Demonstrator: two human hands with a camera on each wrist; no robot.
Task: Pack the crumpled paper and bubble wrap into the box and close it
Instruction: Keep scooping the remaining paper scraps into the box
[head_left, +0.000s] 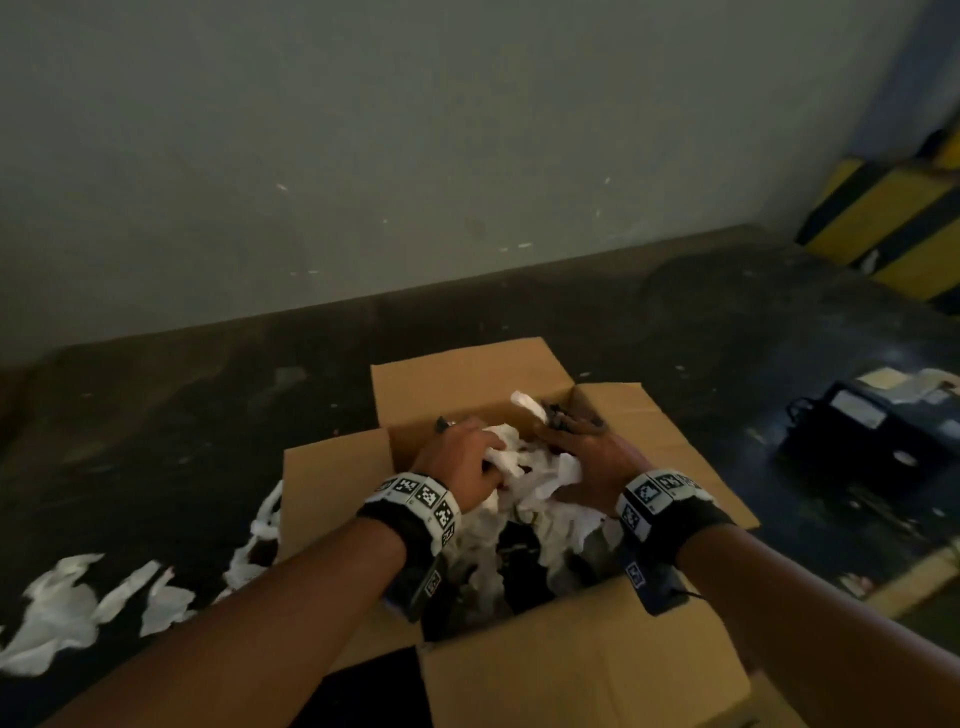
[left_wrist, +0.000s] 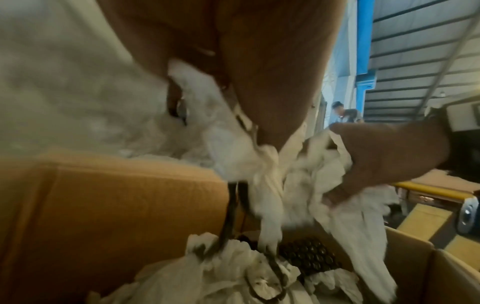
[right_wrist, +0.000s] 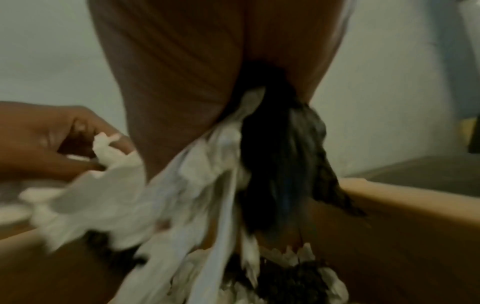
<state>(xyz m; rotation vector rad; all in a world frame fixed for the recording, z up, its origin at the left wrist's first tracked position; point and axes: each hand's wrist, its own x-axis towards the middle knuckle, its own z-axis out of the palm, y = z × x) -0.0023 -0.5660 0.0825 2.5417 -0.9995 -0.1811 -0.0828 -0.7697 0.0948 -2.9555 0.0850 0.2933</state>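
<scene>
Both your forearms reach forward and down, close together, each wrist banded with a marker-printed strap; your left hand (head_left: 464, 457) is knuckles-up, fingers curled and gripping the crumpled paper (head_left: 524, 467); your right hand (head_left: 592, 457) lies just beside it, fingers closed on the same white paper along with some dark material; details are blurred in both wrist views.

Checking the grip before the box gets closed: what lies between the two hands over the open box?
Crumpled white paper spans the gap between the left hand and the right hand, both gripping it over the box; the head view shows it best.
</scene>
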